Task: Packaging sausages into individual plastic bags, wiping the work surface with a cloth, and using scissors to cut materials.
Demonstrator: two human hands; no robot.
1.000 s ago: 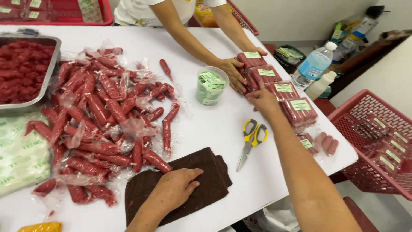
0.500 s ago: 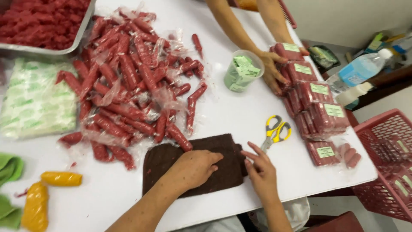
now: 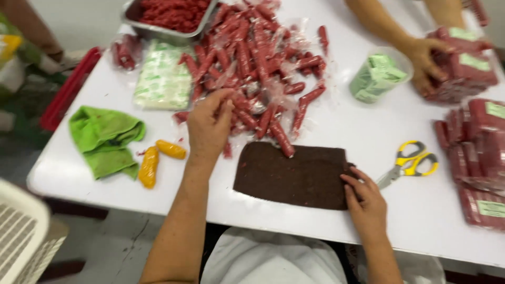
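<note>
White laminate worktop (image 3: 336, 131), carrying the following, itemised from your seat.

Item: your left hand (image 3: 209, 125), fingers bent down and pinching into the near edge of the heap of red plastic-wrapped sausage sticks (image 3: 258, 68); whether it has one clasped cannot be told, since the fingertips are hidden among the wrappers.

Item: your right hand (image 3: 365, 197), lying flat with fingers loosely spread on the right end of the dark brown rectangular felt mat (image 3: 294, 176), clasping nothing. The mat lies at the near edge of the worktop, right in front of you, with one red stick resting across its far edge.

Item: yellow-handled scissors (image 3: 413, 163), just right of the mat, blades pointing at your right hand.

Item: crumpled green cloth (image 3: 105, 137), left of your left arm, with two orange sausage-shaped pieces (image 3: 158, 158) beside it.

Item: flat pack of white-and-green sachets (image 3: 163, 81), left of the heap, before a metal tray of red pieces (image 3: 168, 16).

Item: clear tub of green labels (image 3: 379, 76), far right, near another person's hand (image 3: 426, 63), which rests on stacked red labelled packs (image 3: 468, 63).
</note>
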